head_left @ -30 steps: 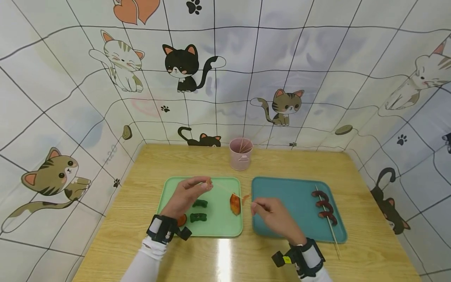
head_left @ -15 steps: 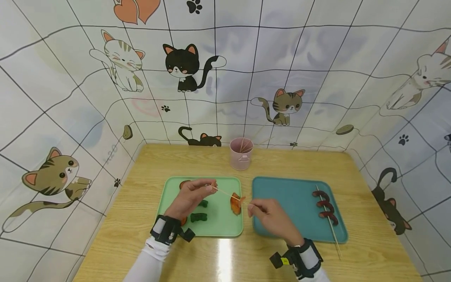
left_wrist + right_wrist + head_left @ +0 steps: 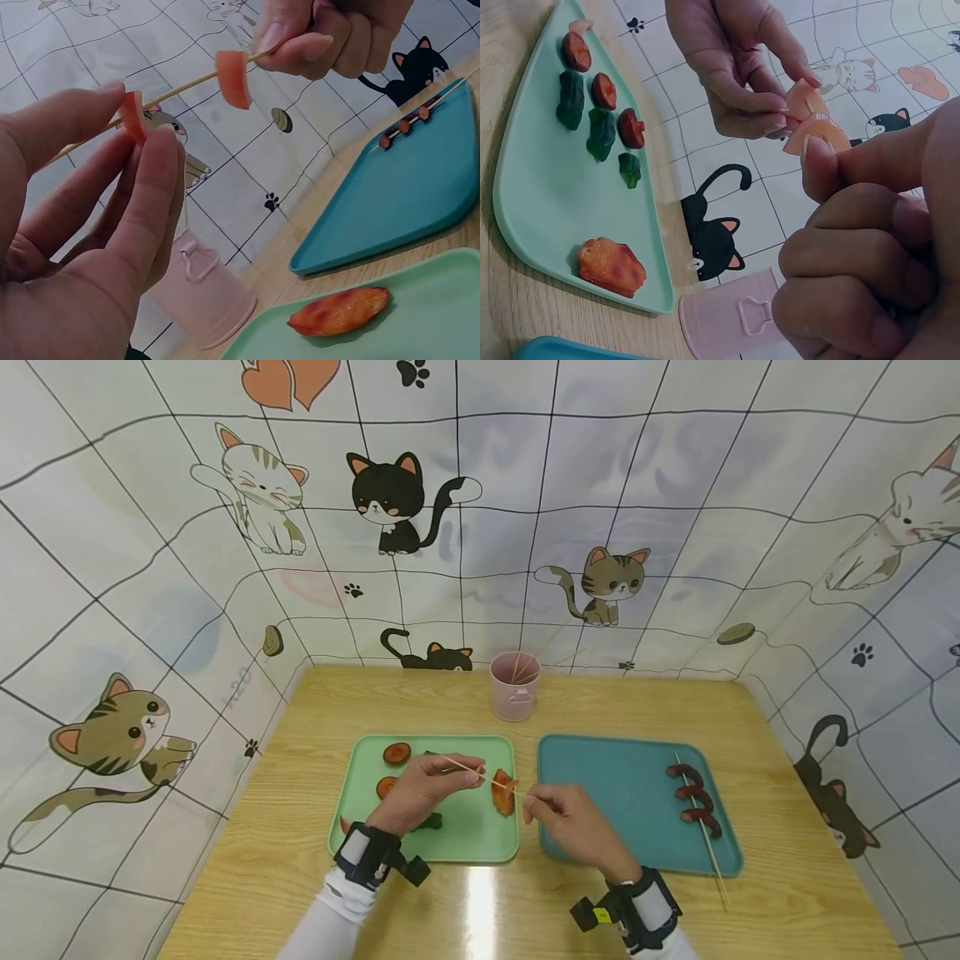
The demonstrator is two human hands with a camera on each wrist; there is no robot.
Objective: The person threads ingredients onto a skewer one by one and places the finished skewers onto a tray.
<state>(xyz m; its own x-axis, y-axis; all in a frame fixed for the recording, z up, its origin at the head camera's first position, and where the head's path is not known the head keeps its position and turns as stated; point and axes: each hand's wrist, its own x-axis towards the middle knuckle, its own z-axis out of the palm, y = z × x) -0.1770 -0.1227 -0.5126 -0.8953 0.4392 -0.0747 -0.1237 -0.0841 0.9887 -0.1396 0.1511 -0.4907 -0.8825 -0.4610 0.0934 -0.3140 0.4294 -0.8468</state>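
Note:
My left hand [image 3: 422, 787] pinches a pinkish-orange slice [image 3: 133, 116] between thumb and fingertips above the green tray [image 3: 467, 845]. A thin bamboo skewer [image 3: 191, 84] passes through this slice, and its free end sticks out past the left hand. Farther along the skewer sits a second pinkish-orange slice [image 3: 233, 79], close to my right hand [image 3: 573, 822]. The right thumb and index finger pinch the skewer near its other end. The right wrist view shows both slices nearly overlapping, with a small gap between them in the left wrist view.
A browned piece like a chicken wing [image 3: 611, 266] lies in the green tray, with dark green pieces [image 3: 600, 135] and brown rounds [image 3: 576, 51]. The blue tray [image 3: 615, 793] holds a skewer of dark red curled pieces [image 3: 692, 797]. A pink bucket [image 3: 513, 689] of skewers stands behind.
My left hand has moved right and slightly down towards the right hand, sliding its slice along the skewer. More of the skewer now shows beyond the left fingers. The right hand has shifted slightly left.

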